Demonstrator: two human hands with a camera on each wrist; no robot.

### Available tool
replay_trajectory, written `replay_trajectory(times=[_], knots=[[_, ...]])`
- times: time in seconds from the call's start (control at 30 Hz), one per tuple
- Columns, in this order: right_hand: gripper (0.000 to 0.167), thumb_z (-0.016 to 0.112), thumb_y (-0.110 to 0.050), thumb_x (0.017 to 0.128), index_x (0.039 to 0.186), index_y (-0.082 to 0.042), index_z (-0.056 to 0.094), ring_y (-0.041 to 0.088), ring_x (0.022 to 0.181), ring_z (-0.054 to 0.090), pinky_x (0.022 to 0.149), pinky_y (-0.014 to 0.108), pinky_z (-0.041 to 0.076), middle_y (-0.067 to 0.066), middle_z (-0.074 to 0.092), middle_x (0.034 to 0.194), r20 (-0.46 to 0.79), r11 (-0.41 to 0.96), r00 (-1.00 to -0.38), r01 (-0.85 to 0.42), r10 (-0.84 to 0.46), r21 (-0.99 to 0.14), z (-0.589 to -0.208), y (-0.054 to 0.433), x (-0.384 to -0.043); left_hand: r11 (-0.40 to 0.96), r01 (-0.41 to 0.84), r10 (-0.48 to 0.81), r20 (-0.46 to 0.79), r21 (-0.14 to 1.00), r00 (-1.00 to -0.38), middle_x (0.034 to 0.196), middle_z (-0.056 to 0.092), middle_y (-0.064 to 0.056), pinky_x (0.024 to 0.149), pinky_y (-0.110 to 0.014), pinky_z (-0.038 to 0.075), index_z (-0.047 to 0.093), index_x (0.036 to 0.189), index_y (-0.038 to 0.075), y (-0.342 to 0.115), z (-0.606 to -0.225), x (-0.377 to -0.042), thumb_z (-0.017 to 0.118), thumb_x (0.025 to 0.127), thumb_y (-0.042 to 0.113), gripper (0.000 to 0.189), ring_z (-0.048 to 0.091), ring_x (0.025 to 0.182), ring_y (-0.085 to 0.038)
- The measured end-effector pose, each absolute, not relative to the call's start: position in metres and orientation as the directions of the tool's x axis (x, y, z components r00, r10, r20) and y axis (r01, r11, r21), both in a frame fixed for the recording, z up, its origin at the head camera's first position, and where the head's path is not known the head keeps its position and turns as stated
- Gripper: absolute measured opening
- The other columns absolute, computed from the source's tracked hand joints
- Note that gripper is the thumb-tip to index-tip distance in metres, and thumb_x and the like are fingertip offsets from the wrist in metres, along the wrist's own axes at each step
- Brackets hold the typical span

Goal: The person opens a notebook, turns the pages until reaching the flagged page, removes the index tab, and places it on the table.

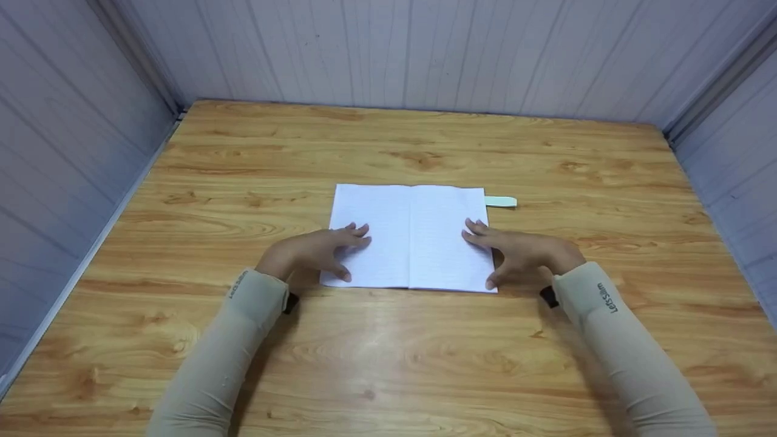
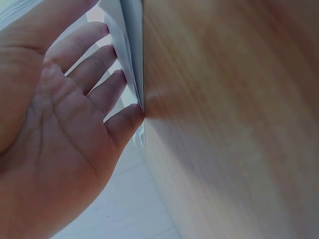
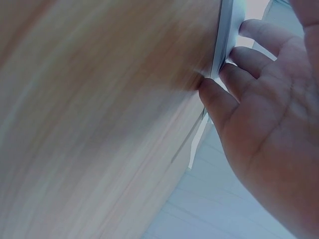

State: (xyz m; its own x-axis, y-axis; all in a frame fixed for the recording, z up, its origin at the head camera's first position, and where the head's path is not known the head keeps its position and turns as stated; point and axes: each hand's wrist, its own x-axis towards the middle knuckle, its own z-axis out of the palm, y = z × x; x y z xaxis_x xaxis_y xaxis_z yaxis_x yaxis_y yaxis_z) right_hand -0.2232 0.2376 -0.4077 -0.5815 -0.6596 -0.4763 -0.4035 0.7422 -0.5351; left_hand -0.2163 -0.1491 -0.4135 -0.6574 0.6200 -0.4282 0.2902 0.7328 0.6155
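An open notebook [image 1: 410,212] with faintly lined white pages lies flat on the wooden table, its centre fold running toward the person. On the left page rest the spread fingertips of my left hand [image 1: 322,249], the thumb near the lower left corner. My right hand [image 1: 516,249] mirrors it at the right page's outer edge, thumb by the lower right corner. A pale green strip [image 1: 501,201] sticks out from the right page's upper side. In the left wrist view, extended fingers [image 2: 102,92] meet the pages; the right wrist view shows fingers [image 3: 237,82] along the notebook's edge.
The wood-grain table [image 1: 388,364] stretches on all sides of the notebook. Pale panelled walls [image 1: 388,54] enclose its back, left and right. Both forearms, in beige sleeves [image 1: 224,346], reach in from the near edge, with a dark band [image 1: 291,303] at the left wrist.
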Motion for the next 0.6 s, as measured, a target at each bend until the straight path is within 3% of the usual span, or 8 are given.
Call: replay_trajectory(times=[0.6], knots=[[0.090, 0.072, -0.031, 0.083, 0.153, -0.011, 0.019, 0.029, 0.150, -0.003, 0.119, 0.051, 0.012, 0.007, -0.003, 0.163, -0.428, 0.735, -0.619, -0.405, -0.659, -0.544, -0.4094, 0.2374, -0.2232, 0.735, 0.194, 0.580, -0.454, 0.650, -0.676, 0.161, 0.008, 0.013, 0.122, -0.041, 0.002, 0.033, 0.149, 0.021, -0.1486, -0.4142, -0.2152, 0.073, 0.082, 0.012, 0.079, -0.004, 0.150, -0.015]])
